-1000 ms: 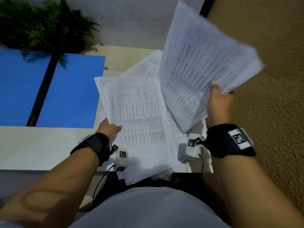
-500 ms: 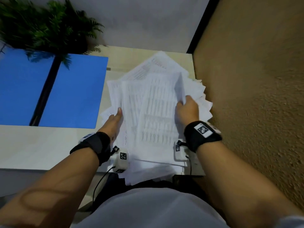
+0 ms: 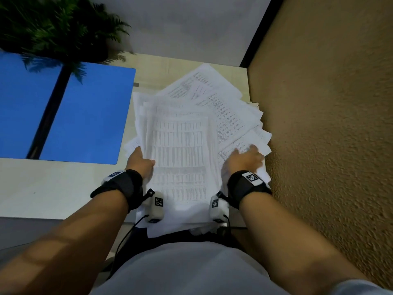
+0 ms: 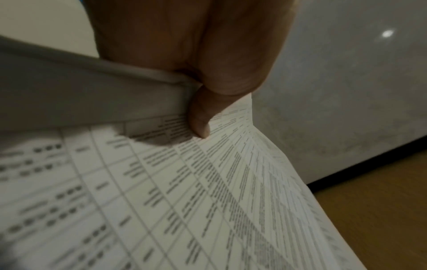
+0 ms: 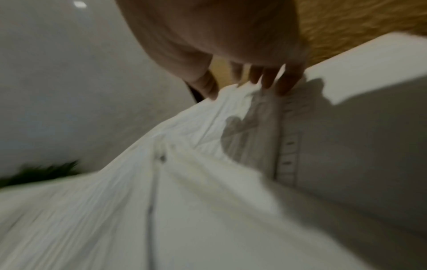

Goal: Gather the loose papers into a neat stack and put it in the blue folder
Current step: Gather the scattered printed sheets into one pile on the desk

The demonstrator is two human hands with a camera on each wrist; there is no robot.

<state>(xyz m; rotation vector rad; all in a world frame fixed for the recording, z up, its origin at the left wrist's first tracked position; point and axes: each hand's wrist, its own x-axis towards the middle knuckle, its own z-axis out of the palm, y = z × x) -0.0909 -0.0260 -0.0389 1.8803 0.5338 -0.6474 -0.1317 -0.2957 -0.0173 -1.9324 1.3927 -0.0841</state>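
A loose pile of printed papers [image 3: 180, 145] lies fanned out on the desk's right side, overhanging its near edge. My left hand [image 3: 141, 158] grips the pile's left edge. In the left wrist view the thumb [image 4: 198, 118] presses on the top sheet [image 4: 184, 201], with the fingers hidden beneath. My right hand [image 3: 244, 157] rests on the sheets fanned to the right. Its straight fingertips [image 5: 284, 82] touch the papers [image 5: 184, 182]. The blue folder [image 3: 89, 120] lies open and flat to the left of the pile.
A brown textured wall [image 3: 329, 145] runs close along the pile's right side. A green plant [image 3: 53, 28] stands at the back left, overhanging the folder. Pale desk surface [image 3: 53, 188] shows in front of the folder.
The right hand lowered the raised sheaf onto the pile, let it go and moved right onto the fanned sheets. The left hand stayed at the pile's left edge.
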